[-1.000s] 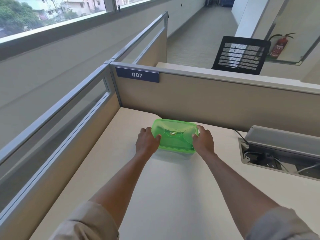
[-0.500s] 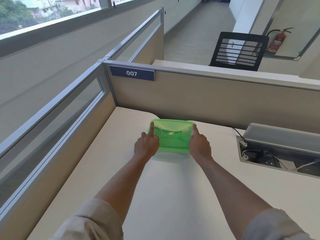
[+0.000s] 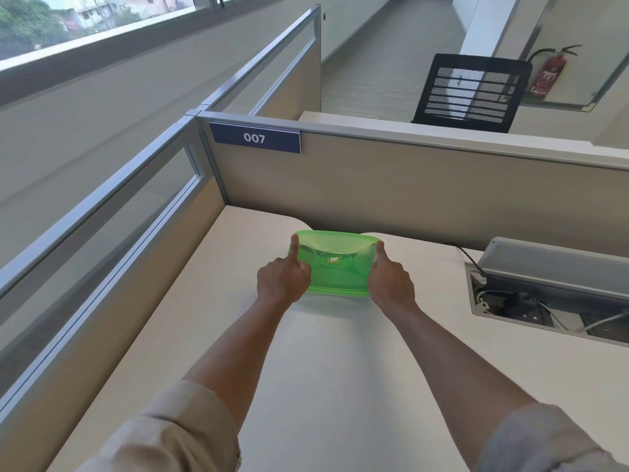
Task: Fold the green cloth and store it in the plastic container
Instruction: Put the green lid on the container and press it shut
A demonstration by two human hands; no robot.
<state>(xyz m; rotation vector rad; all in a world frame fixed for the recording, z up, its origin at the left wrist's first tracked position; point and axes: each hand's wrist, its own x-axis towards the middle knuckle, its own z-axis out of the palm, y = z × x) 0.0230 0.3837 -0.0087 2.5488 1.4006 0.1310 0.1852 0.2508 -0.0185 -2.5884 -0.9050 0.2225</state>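
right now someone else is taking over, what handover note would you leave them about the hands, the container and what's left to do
Left hand: at the left end of the green plastic container, thumb pressing on the lid's left edge.
Right hand: at the right end, thumb on the lid's right edge.
Container: sits on the desk near the cubicle partition, lid on.
Green cloth: not visible on the desk; whether it lies inside the tinted container cannot be told.
Done: lid appears in place.
Left: probably finish pressing the lid shut, check it seals, then let go.
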